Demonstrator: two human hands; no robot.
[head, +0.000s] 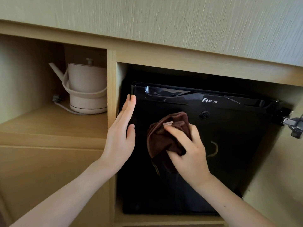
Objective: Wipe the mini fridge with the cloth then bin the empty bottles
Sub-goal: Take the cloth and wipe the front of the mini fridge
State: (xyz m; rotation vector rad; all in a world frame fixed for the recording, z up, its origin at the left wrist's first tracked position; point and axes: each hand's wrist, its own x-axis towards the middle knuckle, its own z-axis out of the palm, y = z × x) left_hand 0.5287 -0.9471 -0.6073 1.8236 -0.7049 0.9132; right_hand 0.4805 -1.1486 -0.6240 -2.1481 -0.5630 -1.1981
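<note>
A person wiped the black fridge [232, 158], set in the right-hand bay of a pale wooden cabinet [164, 53]; the right hand [188, 148] gripped a bunched brown cloth [162, 136], fingers curled round it, and pressed it to the upper middle of the fridge front, just below and left of a round lock [204, 114]; the left hand [122, 133] lay flat along the front's left edge, fingers straight and together, holding nothing, close beside the upright [111, 76] parting the two bays; the right forearm [229, 199] covered part of the lower front; a WELLWAY logo [210, 100] showed near the top, right of a glossy handle recess [167, 91]; in the left bay a beige kettle [85, 89] stood on a shelf [49, 123], its white cord [64, 106] trailing beside it; a metal hinge [293, 123] jutted in at the cabinet's right side.
</note>
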